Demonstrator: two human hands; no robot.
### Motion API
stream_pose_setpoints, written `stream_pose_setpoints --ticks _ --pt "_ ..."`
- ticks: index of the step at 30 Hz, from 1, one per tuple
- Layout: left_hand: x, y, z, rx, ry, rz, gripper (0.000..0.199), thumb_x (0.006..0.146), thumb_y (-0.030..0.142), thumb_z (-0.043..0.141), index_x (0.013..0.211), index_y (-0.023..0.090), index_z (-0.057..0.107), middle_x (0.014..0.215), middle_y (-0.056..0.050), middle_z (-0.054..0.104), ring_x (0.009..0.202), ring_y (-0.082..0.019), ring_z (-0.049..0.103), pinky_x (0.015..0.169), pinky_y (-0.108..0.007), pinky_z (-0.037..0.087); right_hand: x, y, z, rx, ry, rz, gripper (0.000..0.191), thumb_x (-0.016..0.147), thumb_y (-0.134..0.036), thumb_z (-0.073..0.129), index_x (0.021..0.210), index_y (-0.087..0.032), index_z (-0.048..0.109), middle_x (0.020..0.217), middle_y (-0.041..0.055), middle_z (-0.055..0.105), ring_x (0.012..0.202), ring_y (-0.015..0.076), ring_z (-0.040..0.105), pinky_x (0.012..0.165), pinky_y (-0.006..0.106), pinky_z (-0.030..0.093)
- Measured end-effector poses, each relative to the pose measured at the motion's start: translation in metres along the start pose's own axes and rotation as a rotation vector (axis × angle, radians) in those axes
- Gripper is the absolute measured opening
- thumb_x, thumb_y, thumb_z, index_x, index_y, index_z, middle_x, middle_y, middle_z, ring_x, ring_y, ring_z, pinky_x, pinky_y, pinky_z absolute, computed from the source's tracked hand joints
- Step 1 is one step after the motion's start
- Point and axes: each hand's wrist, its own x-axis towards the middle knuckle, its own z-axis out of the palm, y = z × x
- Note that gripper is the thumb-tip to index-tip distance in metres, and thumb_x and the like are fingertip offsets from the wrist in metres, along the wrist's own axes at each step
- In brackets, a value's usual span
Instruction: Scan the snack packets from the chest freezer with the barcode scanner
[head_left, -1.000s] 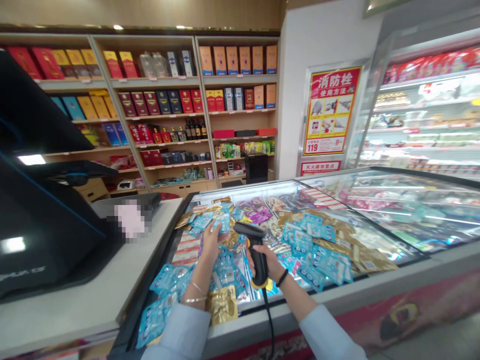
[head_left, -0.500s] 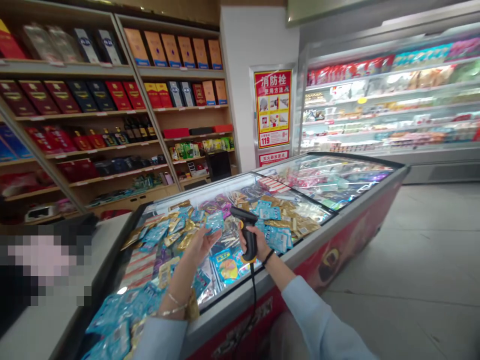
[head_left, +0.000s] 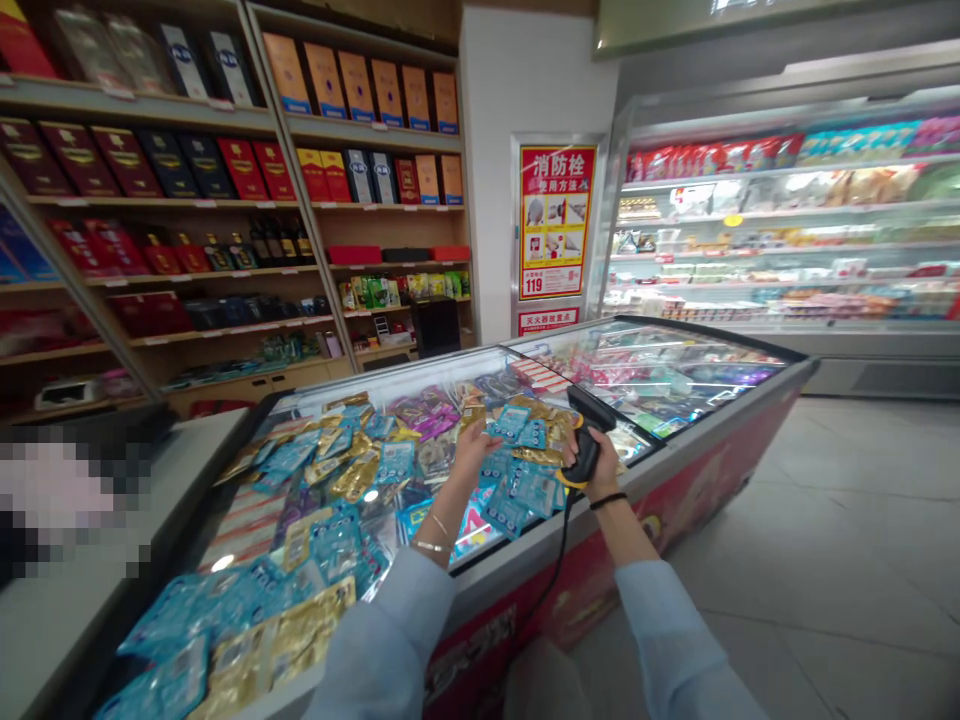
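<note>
My right hand [head_left: 598, 468] is wrapped round the grip of a black handheld barcode scanner [head_left: 592, 408]. The scanner's cord hangs down over the freezer's front edge. My left hand [head_left: 474, 450] reaches over the pile, fingers extended and apart beside blue packets [head_left: 517, 424]; whether a fingertip touches one is unclear. More blue packets [head_left: 517, 490] lie just below it, and gold packets [head_left: 546, 432] lie between the two hands. To the left, a single blue packet [head_left: 395, 462] rests on the glass near other gold packets [head_left: 357, 474].
The packets lie on a red-sided chest freezer [head_left: 720, 490] with a glass top. Near its left corner is a heap of blue packets [head_left: 217, 605]. Shelves of boxed goods [head_left: 360, 85] stand behind; a lit refrigerated case [head_left: 787, 240] is at the right. A grey counter [head_left: 202, 450] adjoins the left.
Both hands have moved right across the freezer, the right one carrying the scanner. My left hand has left the blue packet on the left and is now by the right-hand pile.
</note>
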Motion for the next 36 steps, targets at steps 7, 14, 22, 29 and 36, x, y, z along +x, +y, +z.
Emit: stream_pose_setpoints --ticks 7,14,22,29,36 --pt "-0.011 0.013 -0.034 -0.046 -0.129 -0.047 0.016 0.076 0.022 0.068 0.089 0.012 0.069 0.105 -0.013 0.072 0.083 -0.02 0.071 0.086 -0.037 0.056 -0.005 0.008 -0.028 0.033 0.112 -0.047 0.027 0.071 -0.043 0.061 0.086 -0.022 0.054 0.055 -0.006 0.047 0.043 0.0097 0.046 0.043 0.021 0.039" --pt "-0.02 0.039 -0.124 0.165 -0.046 0.026 0.023 0.069 0.033 0.075 0.084 0.015 0.07 0.095 -0.01 0.074 0.081 -0.022 0.071 0.084 -0.039 0.054 -0.006 0.011 -0.025 -0.041 0.116 -0.002 0.027 0.071 -0.044 0.062 0.085 -0.022 0.056 0.055 -0.0047 0.048 0.043 0.0117 0.047 0.044 0.025 0.041" --pt "-0.011 0.044 -0.188 0.202 0.336 0.105 0.018 0.069 0.032 0.069 0.077 0.017 0.066 0.081 -0.009 0.073 0.077 -0.022 0.07 0.078 -0.036 0.053 -0.007 0.01 -0.027 -0.095 0.08 0.02 0.024 0.072 -0.043 0.061 0.085 -0.022 0.057 0.056 -0.0034 0.047 0.044 0.0135 0.047 0.043 0.027 0.04" --pt "-0.02 0.033 -0.187 0.698 0.566 0.251 0.007 0.073 0.025 0.065 0.072 0.019 0.061 0.085 -0.009 0.069 0.102 -0.028 0.062 0.092 -0.036 0.043 -0.018 0.012 -0.017 -0.085 0.101 -0.051 0.025 0.072 -0.043 0.061 0.085 -0.022 0.058 0.056 -0.0026 0.047 0.043 0.0134 0.045 0.042 0.026 0.038" --pt "-0.026 0.021 -0.172 1.232 0.552 0.24 0.039 0.064 0.038 0.08 0.091 0.015 0.064 0.099 -0.016 0.067 0.108 -0.034 0.059 0.093 -0.037 0.04 -0.03 0.018 0.027 -0.106 -0.014 -0.039 0.027 0.073 -0.045 0.061 0.087 -0.023 0.056 0.055 -0.0024 0.048 0.042 0.0146 0.047 0.041 0.028 0.04"
